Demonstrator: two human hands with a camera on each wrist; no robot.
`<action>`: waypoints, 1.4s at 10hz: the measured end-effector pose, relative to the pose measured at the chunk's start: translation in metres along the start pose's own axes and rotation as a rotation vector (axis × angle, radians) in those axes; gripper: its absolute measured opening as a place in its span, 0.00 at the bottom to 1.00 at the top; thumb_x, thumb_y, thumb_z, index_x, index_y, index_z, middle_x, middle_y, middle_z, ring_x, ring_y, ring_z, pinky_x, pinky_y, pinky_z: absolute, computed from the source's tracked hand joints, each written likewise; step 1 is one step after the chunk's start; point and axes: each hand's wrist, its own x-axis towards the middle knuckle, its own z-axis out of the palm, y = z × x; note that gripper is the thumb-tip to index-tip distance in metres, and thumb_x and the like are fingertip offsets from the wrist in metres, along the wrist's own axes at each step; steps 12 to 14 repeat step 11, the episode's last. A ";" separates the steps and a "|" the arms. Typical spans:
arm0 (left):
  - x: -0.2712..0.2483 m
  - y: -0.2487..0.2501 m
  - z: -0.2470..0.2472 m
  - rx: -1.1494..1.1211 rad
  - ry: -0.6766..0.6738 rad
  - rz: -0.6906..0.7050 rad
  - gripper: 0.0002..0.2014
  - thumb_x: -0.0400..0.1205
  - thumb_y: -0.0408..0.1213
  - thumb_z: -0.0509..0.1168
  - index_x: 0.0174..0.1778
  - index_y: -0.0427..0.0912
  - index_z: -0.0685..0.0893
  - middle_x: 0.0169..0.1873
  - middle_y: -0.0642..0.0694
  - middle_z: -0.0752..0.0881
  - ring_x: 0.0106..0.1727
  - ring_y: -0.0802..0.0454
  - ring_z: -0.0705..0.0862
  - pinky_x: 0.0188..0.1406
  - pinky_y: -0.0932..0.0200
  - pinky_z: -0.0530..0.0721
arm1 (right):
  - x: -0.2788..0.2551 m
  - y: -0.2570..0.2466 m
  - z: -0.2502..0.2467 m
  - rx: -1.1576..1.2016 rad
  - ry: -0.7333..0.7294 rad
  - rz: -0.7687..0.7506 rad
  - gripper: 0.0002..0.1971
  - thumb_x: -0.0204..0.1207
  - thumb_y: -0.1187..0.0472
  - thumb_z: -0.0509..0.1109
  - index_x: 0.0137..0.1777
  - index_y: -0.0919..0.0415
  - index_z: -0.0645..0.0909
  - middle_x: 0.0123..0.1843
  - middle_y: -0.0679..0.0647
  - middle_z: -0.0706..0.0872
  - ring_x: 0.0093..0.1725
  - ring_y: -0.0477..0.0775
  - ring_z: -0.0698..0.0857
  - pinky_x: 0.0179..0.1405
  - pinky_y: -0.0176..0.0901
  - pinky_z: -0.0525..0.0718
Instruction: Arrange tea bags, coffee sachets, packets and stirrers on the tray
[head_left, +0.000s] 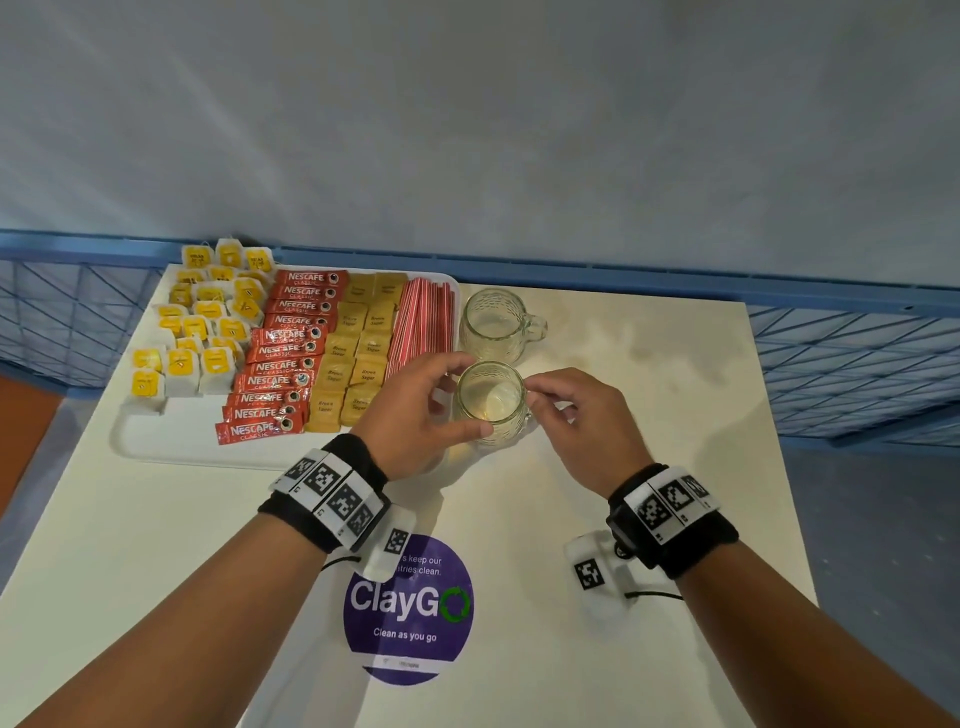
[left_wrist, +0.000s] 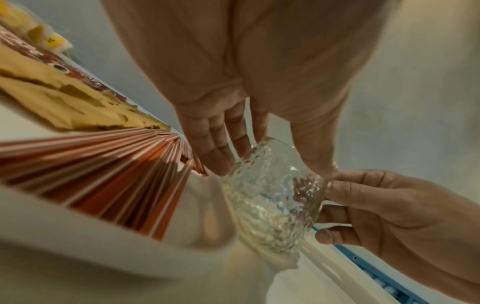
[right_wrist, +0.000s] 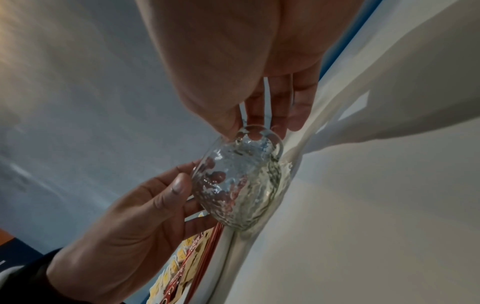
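Note:
A white tray (head_left: 171, 447) at the table's left holds rows of yellow tea bags (head_left: 208, 332), red coffee sachets (head_left: 283, 364), brown sugar packets (head_left: 358, 353) and red-and-white stirrers (head_left: 423, 322). Just right of the tray's near corner stands an empty textured glass mug (head_left: 491, 400). My left hand (head_left: 470, 397) grips its left side between thumb and fingers. My right hand (head_left: 532, 397) pinches its right rim by the handle. The left wrist view shows the mug (left_wrist: 272, 197) between both hands, stirrers (left_wrist: 109, 179) beside it. The right wrist view shows the same mug (right_wrist: 239, 181).
A second empty glass mug (head_left: 493, 325) stands just behind the held one, beside the tray. A round purple sticker (head_left: 410, 608) lies on the white table (head_left: 649, 364) near me. A blue mesh railing (head_left: 857, 364) runs behind and to both sides of the table.

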 end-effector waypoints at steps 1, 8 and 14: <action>0.004 0.001 -0.001 0.002 -0.005 -0.004 0.39 0.70 0.48 0.83 0.77 0.51 0.76 0.64 0.56 0.82 0.61 0.61 0.81 0.56 0.54 0.89 | 0.002 0.000 0.000 0.004 0.009 0.002 0.08 0.84 0.61 0.72 0.58 0.52 0.91 0.54 0.44 0.91 0.54 0.46 0.88 0.50 0.55 0.90; 0.009 0.004 -0.006 -0.005 -0.029 -0.021 0.39 0.71 0.50 0.81 0.78 0.54 0.75 0.66 0.56 0.82 0.63 0.61 0.81 0.55 0.57 0.89 | 0.006 0.001 0.001 -0.010 0.030 0.011 0.09 0.84 0.60 0.72 0.60 0.52 0.91 0.55 0.43 0.91 0.54 0.44 0.88 0.49 0.51 0.89; 0.002 0.013 -0.011 -0.007 0.033 0.002 0.32 0.75 0.51 0.78 0.76 0.53 0.78 0.64 0.57 0.82 0.62 0.63 0.81 0.59 0.57 0.87 | 0.007 -0.007 -0.003 -0.050 0.082 0.028 0.10 0.85 0.58 0.72 0.61 0.55 0.91 0.57 0.45 0.91 0.56 0.46 0.88 0.55 0.53 0.90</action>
